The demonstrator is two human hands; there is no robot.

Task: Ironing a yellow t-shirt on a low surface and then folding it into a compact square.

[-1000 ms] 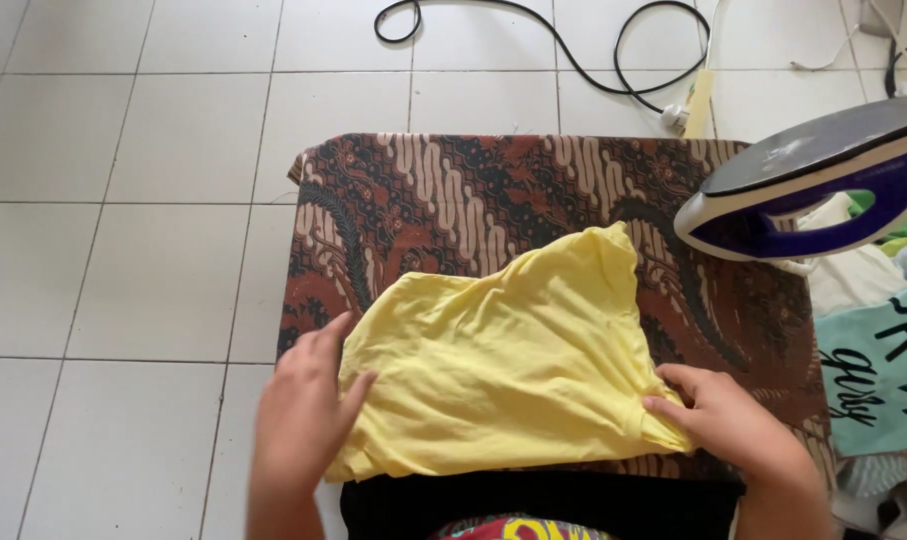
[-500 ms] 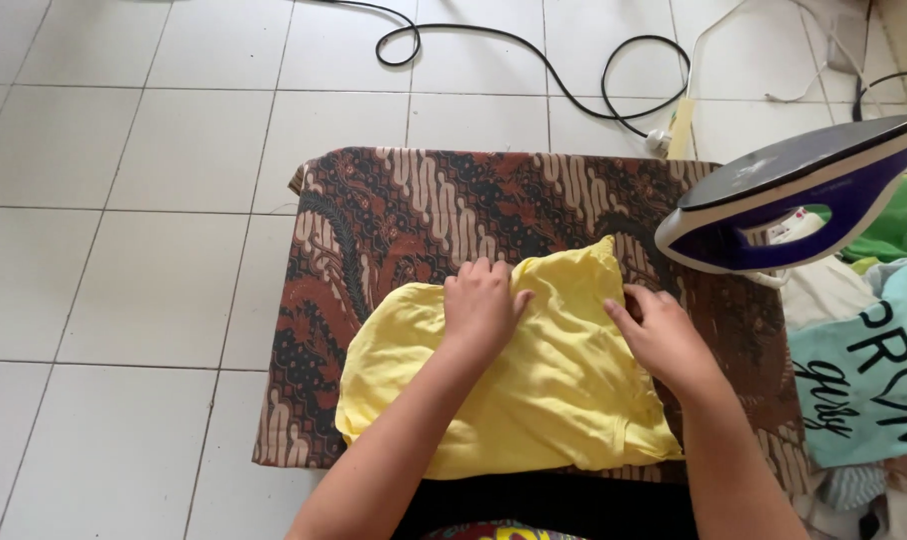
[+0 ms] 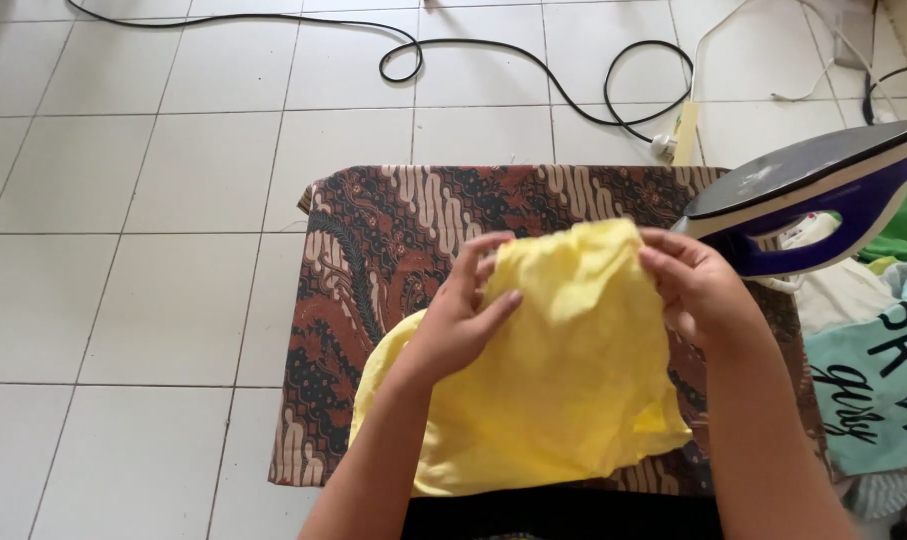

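A yellow garment [image 3: 564, 370] lies on a brown patterned cloth [image 3: 374, 260] spread over the tiled floor. My left hand [image 3: 469, 315] grips the garment's upper left part, thumb on top. My right hand [image 3: 699, 285] pinches its upper right edge. Together they lift the far end of the garment off the cloth, while the near end still rests on it.
A purple and white iron [image 3: 809, 195] stands upright at the cloth's right edge, close to my right hand. A heap of clothes, including a teal printed shirt [image 3: 879, 385], lies to the right. Black cables [image 3: 534, 65] trail across the white floor tiles [image 3: 124, 270] behind.
Both hands moved from the garment's near corners to its far end, pressed it flat, then closed on it and raised it off the cloth.
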